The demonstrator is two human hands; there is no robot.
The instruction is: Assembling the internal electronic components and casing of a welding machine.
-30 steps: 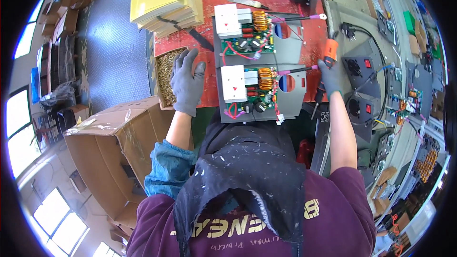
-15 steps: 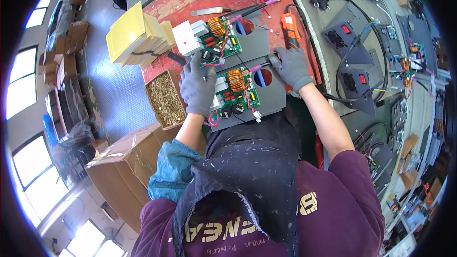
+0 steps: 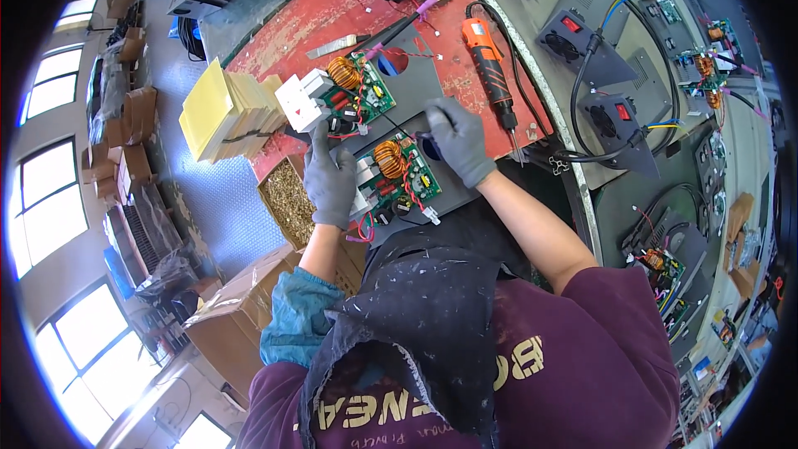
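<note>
a workshop with tall windows on the left, cardboard boxes on the floor, and a worn red counter (image 3: 349, 17) curving away under a grey bench edge on the right.

nearest, the person's grey-gloved left hand (image 3: 331, 183) lies flat, fingers together and pointing up, pressing on the left end of a green circuit board (image 3: 399, 179) that sits on a dark metal plate (image 3: 453, 199). it clamps nothing; it only rests on the board. the board carries an orange copper coil near its middle and red wires at its lower left. the gloved right hand (image 3: 457, 140) is at the board's upper right corner, fingers curled together over the plate beside a round blue hole; whether its grip pinches anything small cannot be told.

just left of the left hand, a cardboard tray of brass screws (image 3: 287, 199) stands at the counter's edge.

further off, a second green board (image 3: 349, 96) with a white block and another copper coil lies on its own dark plate. left of it is a stack of yellow sheets (image 3: 220, 112). to the right of the right hand an orange electric screwdriver (image 3: 490, 66) lies on the counter, untouched, its black cord looping away. beyond, grey panels with red switches (image 3: 582, 33) sit on the bench.
</note>
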